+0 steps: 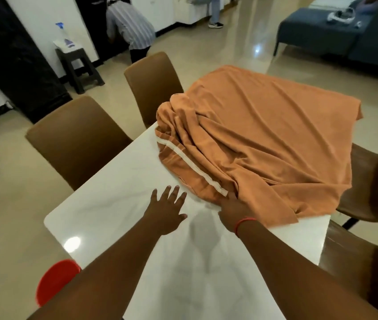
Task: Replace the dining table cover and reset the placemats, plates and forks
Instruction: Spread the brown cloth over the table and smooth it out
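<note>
Cloth of soft orange fabric, the table cover (264,135), lies bunched in deep folds over the far half of the glossy white marble-patterned desk (118,204); a pale hem band runs along its near edge. Left hand (167,211) hovers or rests flat, fingers spread, holding nothing. Right hand (234,211) reaches under the cover's near edge, fingertips hidden; its grip cannot be told. Brown curved-back chairs (79,139) flank the desk.

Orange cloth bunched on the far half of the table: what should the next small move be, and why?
Probably draw the orange cloth toward the near end. The right hand is at its bunched edge beside the white trim strip, fingers hidden under the fabric, so a grip is uncertain. The left hand lies flat and open on the bare white table, which needs covering.
</note>
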